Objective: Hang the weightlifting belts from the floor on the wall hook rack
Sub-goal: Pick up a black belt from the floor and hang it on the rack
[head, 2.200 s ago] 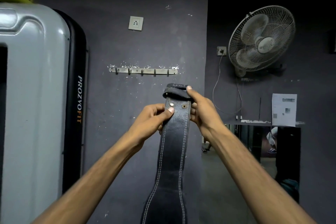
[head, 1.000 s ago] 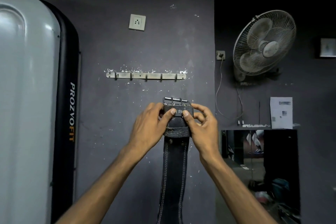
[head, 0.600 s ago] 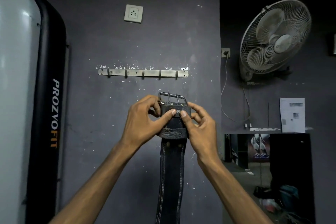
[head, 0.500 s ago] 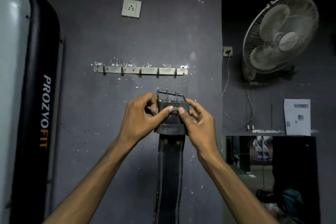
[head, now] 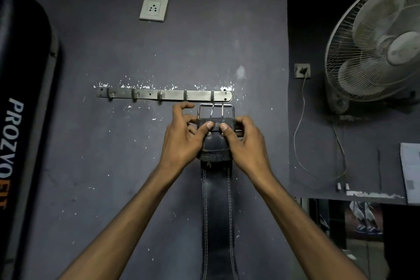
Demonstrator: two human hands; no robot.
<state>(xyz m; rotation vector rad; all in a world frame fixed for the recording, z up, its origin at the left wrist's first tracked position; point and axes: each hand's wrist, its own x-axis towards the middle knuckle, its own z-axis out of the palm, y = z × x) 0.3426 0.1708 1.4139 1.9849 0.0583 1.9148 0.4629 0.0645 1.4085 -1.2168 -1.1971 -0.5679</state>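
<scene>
A black leather weightlifting belt [head: 217, 211] with white stitching hangs straight down in front of the dark wall. Its steel two-prong buckle [head: 216, 110] points up, just below the right end of the metal hook rack [head: 166, 95]. My left hand [head: 181, 138] and my right hand [head: 244, 143] both grip the belt's top end right under the buckle, thumbs pressed on its front. The rack's several hooks are bare. The belt's lower end runs out of the frame.
A white wall socket [head: 153, 9] sits above the rack. A tall black and grey padded machine [head: 20, 120] stands at the left. A wall fan [head: 375, 41] with a hanging cord [head: 300, 132] is at the right, with a paper notice [head: 411, 173] below it.
Both hands have raised the belt's buckle end from well under the rack to just beneath its right-hand hooks. I have come closer to the wall.
</scene>
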